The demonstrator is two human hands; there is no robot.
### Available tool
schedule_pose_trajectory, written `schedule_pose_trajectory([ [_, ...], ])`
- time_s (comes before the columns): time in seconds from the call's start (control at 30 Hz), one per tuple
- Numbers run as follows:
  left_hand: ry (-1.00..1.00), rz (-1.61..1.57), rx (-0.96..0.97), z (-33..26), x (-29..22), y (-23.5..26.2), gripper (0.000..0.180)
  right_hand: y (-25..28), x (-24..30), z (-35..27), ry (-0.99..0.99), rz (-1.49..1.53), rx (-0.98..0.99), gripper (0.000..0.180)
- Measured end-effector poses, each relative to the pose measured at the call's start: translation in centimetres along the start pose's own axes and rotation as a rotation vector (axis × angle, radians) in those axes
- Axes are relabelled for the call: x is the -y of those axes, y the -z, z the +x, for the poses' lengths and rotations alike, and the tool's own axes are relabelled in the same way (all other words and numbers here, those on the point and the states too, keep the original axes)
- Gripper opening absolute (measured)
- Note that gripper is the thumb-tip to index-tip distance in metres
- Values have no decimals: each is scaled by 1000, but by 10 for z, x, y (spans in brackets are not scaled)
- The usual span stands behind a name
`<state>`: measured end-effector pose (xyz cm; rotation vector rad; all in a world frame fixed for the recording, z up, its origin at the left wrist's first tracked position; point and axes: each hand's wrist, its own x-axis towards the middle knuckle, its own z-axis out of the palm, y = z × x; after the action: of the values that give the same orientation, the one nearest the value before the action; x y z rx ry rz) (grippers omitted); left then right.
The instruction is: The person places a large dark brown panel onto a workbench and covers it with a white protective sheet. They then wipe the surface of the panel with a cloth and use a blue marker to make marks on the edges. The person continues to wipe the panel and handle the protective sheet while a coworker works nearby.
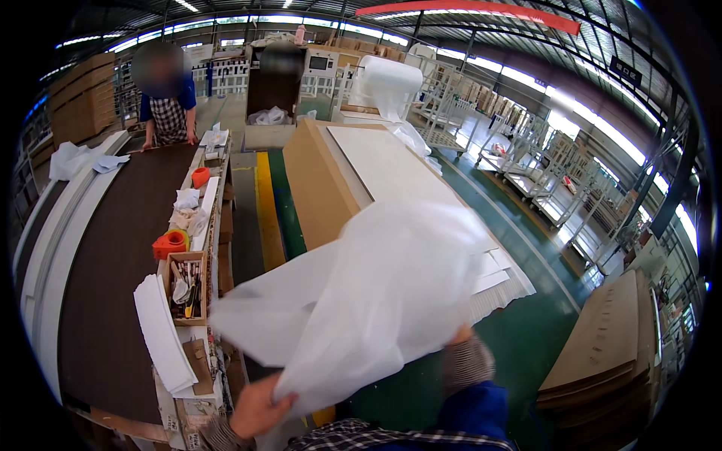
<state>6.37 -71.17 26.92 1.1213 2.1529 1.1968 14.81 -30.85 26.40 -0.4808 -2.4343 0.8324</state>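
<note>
A large, thin, translucent white packing sheet [383, 286] hangs bunched and billowing in front of me, its right part blurred by motion. My left hand [259, 406] pinches the lower left edge between thumb and fingers. On the sheet's right side, my right hand [459, 335] shows only its wrist and back part; the sheet covers the fingers, so I cannot tell their grip. Behind the sheet lies a long stack with a white panel [376, 161] on top and brown cardboard [320, 169] along its left side. The sheet hides much of the stack.
On the left stands a workbench with a dark brown panel [113, 278], a wooden tool box [197, 319] and an orange tape dispenser [171, 242]. A co-worker [169, 113] stands at its far end. Flat cardboard [594, 338] is piled at right. Behind are a wrap roll [387, 81] and wheeled racks [526, 165].
</note>
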Motion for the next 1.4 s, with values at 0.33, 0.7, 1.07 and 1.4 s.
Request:
schedule_pose_trajectory([
  [0.33,-670,1273,-1283,248,-125,145,35,264,-77,-27,-37,-847,-484,66],
  [0.7,-28,783,-185,428,-71,-24,22,191,-142,-33,45,-936,-432,63],
  [1.07,-129,707,409,678,-40,7,20,164,-162,2,-2,-1084,-498,61],
  [1.4,-1483,-125,-799,773,-252,28,51,133,-150,65,99,-1363,-662,58],
])
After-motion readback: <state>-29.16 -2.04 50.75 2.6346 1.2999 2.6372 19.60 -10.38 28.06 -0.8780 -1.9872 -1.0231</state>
